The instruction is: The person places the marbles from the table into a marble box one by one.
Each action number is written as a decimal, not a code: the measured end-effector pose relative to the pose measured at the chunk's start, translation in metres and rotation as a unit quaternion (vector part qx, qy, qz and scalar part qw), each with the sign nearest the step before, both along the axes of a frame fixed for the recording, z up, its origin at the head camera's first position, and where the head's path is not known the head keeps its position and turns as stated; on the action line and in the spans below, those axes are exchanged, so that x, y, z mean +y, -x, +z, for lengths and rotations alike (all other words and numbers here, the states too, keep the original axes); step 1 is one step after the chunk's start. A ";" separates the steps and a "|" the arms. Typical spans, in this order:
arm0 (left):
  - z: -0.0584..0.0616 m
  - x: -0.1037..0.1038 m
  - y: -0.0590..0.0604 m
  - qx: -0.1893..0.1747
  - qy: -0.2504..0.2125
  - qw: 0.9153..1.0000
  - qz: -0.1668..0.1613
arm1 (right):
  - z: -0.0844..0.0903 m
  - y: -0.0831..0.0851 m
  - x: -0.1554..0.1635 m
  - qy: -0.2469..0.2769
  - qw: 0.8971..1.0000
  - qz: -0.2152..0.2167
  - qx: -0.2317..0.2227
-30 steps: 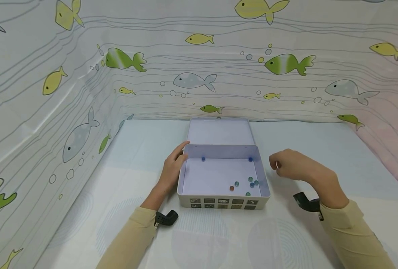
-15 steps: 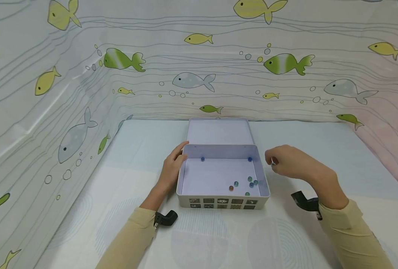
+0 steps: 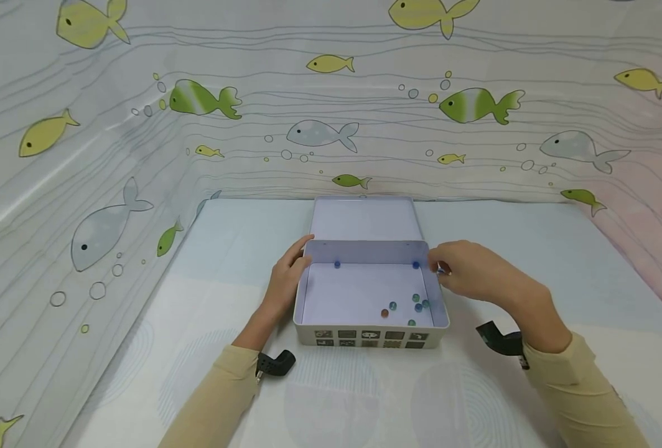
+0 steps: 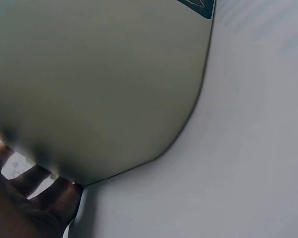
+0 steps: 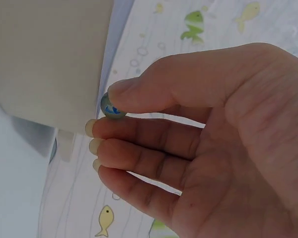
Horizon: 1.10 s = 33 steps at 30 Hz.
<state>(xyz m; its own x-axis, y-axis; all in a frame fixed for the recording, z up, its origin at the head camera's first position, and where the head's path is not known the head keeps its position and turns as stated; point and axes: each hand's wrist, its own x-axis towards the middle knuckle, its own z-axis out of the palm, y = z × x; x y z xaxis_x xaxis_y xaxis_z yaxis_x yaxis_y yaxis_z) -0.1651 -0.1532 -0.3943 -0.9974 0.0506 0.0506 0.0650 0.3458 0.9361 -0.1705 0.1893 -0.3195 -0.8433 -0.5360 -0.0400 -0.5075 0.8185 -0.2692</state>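
A pale tin box [image 3: 359, 320] stands on the table with its hinged lid [image 3: 364, 218] folded back. Inside lie several glass marbles, among them an orange marble [image 3: 384, 313], a green marble [image 3: 415, 298] and a dark blue marble [image 3: 337, 265]. My left hand [image 3: 285, 283] holds the box's left side near the back corner; in the left wrist view its fingers [image 4: 54, 196] reach behind the wall. At the box's right rim, my right hand [image 3: 473, 270] pinches a clear marble with a blue swirl [image 5: 112, 107] between thumb and fingers, the other fingers bent beside it.
Behind the lid rises a fish-patterned curtain [image 3: 269, 93], which also closes in the left and right sides. A pale cloth [image 3: 241, 242] covers the table. Each wrist carries a small black camera mount [image 3: 277, 363].
My right hand has moved left, up to the box's right rim, with the marble pinched in its fingers. The left hand and the marbles in the box stay put.
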 end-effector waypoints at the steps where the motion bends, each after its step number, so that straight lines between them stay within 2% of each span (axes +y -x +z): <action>1: -0.001 0.000 0.000 0.001 0.001 1.000 0.000 | 0.000 -0.001 -0.001 -0.001 1.000 0.002 0.005; 10: 0.002 0.002 0.001 -0.001 0.005 1.000 0.001 | -0.007 -0.004 -0.014 0.022 0.998 0.031 0.044; 18: 0.002 0.000 0.001 -0.009 -0.001 1.000 0.001 | -0.025 -0.001 -0.032 0.050 0.995 0.080 0.019; 25: 0.002 -0.002 0.001 -0.008 0.001 1.000 0.000 | -0.037 0.000 -0.041 0.033 0.995 0.094 0.018; 33: 0.004 0.000 -0.001 -0.007 0.000 1.000 -0.001 | -0.049 0.001 -0.046 0.017 0.994 0.104 0.036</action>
<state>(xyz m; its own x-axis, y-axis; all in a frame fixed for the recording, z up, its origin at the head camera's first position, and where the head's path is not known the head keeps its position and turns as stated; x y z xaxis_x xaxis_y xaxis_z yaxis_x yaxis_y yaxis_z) -0.1645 -0.1534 -0.3903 -0.9979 0.0532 0.0368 0.0530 0.3464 0.9366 -0.1712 0.1434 -0.3681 -0.7146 -0.6985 0.0381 -0.6833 0.6853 -0.2517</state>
